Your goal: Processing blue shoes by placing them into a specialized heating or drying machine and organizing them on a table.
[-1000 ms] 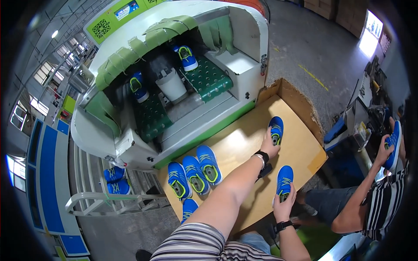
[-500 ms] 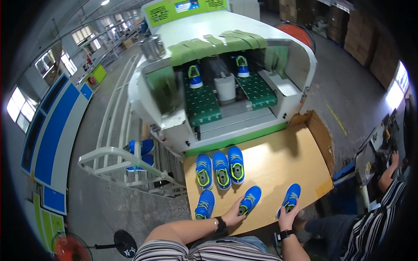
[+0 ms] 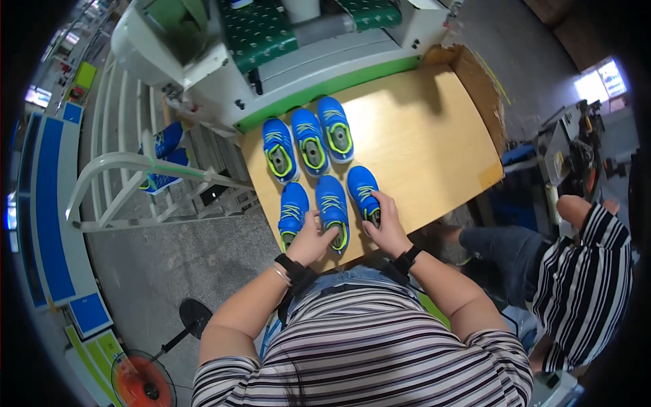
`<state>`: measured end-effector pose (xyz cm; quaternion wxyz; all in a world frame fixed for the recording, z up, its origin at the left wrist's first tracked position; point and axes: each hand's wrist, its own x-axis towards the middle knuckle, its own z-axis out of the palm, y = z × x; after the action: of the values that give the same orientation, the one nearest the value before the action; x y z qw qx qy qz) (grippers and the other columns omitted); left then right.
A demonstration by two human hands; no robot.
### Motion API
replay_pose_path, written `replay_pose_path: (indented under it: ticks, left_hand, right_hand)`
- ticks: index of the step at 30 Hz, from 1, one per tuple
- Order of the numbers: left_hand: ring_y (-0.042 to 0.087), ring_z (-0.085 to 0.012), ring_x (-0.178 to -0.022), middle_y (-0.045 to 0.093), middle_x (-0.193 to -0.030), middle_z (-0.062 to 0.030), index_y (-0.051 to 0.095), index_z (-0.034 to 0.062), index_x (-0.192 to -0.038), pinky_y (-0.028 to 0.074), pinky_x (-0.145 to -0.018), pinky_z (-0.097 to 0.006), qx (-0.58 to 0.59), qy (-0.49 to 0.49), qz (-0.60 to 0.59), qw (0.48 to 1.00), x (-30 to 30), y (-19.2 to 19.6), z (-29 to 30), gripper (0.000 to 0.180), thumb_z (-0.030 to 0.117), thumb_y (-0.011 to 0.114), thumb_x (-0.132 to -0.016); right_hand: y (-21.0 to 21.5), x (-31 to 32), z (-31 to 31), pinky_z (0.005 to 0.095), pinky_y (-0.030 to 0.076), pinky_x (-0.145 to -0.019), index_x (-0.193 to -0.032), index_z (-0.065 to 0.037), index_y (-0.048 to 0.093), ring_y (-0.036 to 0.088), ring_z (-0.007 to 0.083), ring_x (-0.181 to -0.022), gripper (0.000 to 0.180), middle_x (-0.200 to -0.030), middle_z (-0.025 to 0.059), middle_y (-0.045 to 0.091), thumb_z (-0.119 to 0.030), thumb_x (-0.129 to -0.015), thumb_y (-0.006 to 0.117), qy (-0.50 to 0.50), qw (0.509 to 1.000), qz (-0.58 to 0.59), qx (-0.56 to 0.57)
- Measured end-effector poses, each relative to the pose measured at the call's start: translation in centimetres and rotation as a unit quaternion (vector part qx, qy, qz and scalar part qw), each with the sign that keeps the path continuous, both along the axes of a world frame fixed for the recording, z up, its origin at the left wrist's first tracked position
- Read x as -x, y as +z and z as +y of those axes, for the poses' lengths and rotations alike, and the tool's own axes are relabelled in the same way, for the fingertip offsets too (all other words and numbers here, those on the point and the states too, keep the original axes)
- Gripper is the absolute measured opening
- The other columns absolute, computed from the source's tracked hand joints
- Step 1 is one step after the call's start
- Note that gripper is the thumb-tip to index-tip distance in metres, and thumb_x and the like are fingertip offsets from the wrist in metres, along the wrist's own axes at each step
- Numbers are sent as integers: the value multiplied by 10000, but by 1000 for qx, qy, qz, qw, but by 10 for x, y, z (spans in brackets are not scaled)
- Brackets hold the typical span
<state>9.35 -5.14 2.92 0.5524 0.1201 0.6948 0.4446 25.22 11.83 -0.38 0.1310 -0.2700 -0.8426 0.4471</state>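
Blue sneakers with lime-green collars stand in two rows on a tan board, toes pointing away from me. My left hand (image 3: 314, 240) is closed at the heel of the middle near sneaker (image 3: 332, 200), thumb at its opening. A sneaker (image 3: 292, 209) stands close by on its left. Around the back of the right-hand near sneaker (image 3: 361, 182) my right hand (image 3: 388, 228) is closed, fingers along its side. Behind them sit a left sneaker (image 3: 276, 141), a centre sneaker (image 3: 306, 129) and a right sneaker (image 3: 332, 117).
Beyond the tan board (image 3: 413, 142) is a machine with green perforated belts (image 3: 261, 41). A torn cardboard wall (image 3: 478, 95) edges the board's right. At left stands a white rack (image 3: 108, 163) holding blue shoes. A person in a striped shirt (image 3: 583, 285) is at right.
Both hands have brought their sneakers left, beside the near-left one, making a row of three. My view has tilted down, so the machine sits higher in the picture.
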Motion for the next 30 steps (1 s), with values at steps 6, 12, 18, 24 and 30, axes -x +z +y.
replay_pose_path:
  ticks: [6,12,18,24,30]
  left_hand:
    - [460,-409,-1255,474,-1308,-253,436,23,-1360,409,-1018,-481,-60,-155,469,867,-17,22,16,606,221,700,-851]
    - [518,-334,-1184,611,-1168,-98,653,93,-1119,394,-944,-492,-109,-357,623,687,-12,1,27,373,312,693,-820]
    - [555,-299,-1015,612,-1057,-95,665,82,-1063,402,-821,-445,37,-421,532,734,2,28,61,333,312,691,-824]
    - [449,-400,-1264,469,-1366,-224,411,12,-1402,360,-1056,-477,-134,-137,553,811,50,19,174,638,277,665,-880]
    - [386,-397,-1327,406,-1443,-195,374,78,-1449,324,-1077,-518,0,78,569,819,116,-24,264,613,353,584,-943]
  right_hand:
    - [-10,-12,-9,454,347,-1107,-1405,-59,357,416,424,-1289,748,-1359,244,424,-37,-756,729,-17,1000,8,-14]
    - [4,-32,-2,457,350,-1110,-1362,-53,437,426,427,-1298,676,-1349,241,466,-24,-750,722,-34,999,26,28]
    - [5,-69,18,455,348,-1117,-1413,-48,394,416,427,-1314,728,-1408,254,429,-72,-766,728,-32,999,-8,13]
    - [1,-65,16,456,350,-1112,-1451,-45,356,408,425,-1314,826,-1427,252,409,-132,-742,770,-62,997,-11,53]
    - [0,-65,18,460,352,-1108,-1442,-61,375,403,416,-1321,814,-1445,238,393,-141,-739,777,-53,996,-36,58]
